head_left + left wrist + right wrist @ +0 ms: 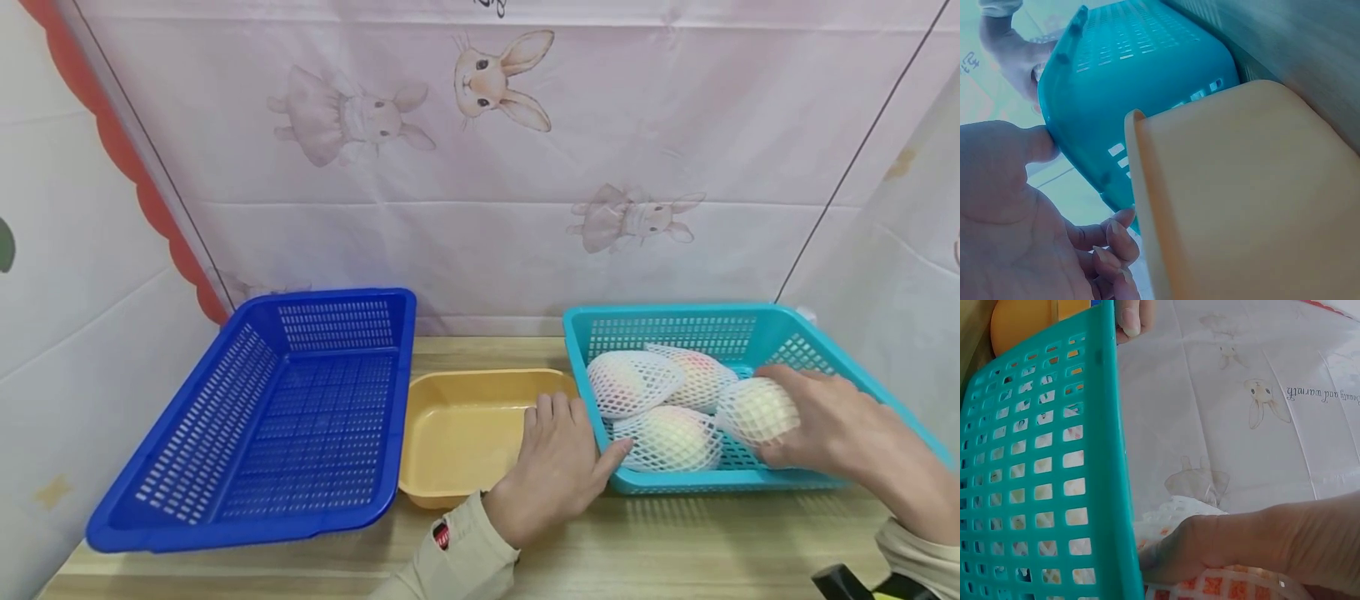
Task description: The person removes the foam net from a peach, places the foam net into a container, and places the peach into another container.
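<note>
In the head view my right hand (832, 425) grips a round fruit in a white foam net (759, 410) at the right side of the teal basket (720, 481). Three more netted fruits (671, 439) lie to its left in the same basket, pale yellow with reddish patches under the mesh. My left hand (555, 467) is over the right end of the yellow tub (450, 383), its thumb at the teal basket's near left rim. In the left wrist view that hand's fingers (1119, 240) are loosely bent beside the tub and basket walls, holding nothing.
A blue basket (401, 400) with slotted walls stands at the left, close against the yellow tub. Everything rests on a light wooden table (600, 550). Behind rises a pale curtain (375, 250) printed with rabbits. A black object (843, 582) shows at the lower right.
</note>
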A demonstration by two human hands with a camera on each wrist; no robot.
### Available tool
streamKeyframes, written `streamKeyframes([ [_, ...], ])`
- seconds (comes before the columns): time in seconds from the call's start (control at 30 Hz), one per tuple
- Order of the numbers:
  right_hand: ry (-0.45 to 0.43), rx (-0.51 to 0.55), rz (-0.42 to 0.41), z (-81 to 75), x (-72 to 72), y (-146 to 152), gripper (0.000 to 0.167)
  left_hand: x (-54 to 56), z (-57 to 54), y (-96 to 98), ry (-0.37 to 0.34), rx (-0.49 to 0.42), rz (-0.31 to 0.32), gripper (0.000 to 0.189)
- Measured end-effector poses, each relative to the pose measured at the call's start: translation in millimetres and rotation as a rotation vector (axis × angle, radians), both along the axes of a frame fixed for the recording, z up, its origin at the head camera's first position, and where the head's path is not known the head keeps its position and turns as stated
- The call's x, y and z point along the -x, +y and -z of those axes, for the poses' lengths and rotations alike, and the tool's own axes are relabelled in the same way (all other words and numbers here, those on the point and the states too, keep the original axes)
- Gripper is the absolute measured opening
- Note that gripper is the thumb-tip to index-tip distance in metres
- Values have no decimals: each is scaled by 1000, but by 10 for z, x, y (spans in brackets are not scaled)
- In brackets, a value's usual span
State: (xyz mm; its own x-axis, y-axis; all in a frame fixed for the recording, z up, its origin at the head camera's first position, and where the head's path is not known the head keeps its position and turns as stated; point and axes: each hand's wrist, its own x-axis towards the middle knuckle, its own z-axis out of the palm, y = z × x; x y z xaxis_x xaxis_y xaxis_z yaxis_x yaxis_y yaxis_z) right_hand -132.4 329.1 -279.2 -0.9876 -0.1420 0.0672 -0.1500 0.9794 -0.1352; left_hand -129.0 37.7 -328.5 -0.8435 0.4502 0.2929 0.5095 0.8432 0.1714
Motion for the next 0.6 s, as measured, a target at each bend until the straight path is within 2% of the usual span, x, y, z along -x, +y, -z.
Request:
streamKeyframes([
  [0.6,-12,1,8,-85,-66,-122,99,-59,-61,-38,8,40,7,46],
])
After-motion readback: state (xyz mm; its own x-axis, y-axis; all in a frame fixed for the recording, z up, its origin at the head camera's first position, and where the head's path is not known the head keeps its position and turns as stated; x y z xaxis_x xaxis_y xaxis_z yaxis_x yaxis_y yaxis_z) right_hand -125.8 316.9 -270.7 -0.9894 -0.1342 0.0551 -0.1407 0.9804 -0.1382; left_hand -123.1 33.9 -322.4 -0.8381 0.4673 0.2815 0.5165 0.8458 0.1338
